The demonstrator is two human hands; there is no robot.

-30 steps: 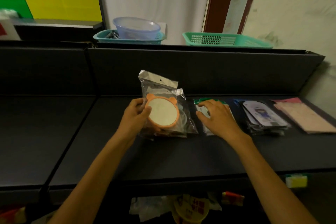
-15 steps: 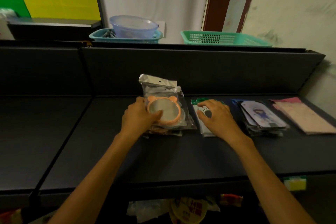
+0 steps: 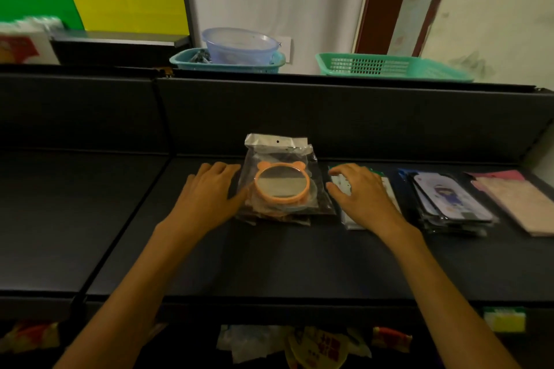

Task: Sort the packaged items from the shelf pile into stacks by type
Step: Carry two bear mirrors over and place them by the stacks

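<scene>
We see left hand (image 3: 209,195) open, flat on shelf (image 3: 269,260), thumb touching mirror-pack stack (image 3: 281,186). Right hand (image 3: 364,195) open, fingers spread, resting on white packet stack (image 3: 350,220). Phone-case stack (image 3: 449,204), pink packet (image 3: 515,204) farther right.

Shelf (image 3: 90,219) left bare; stacks (image 3: 449,204) crowd right, gaps seemingly narrow.

Mirror packet (image 3: 281,186) now flat on stack; left hand (image 3: 209,195) off, beside it
</scene>
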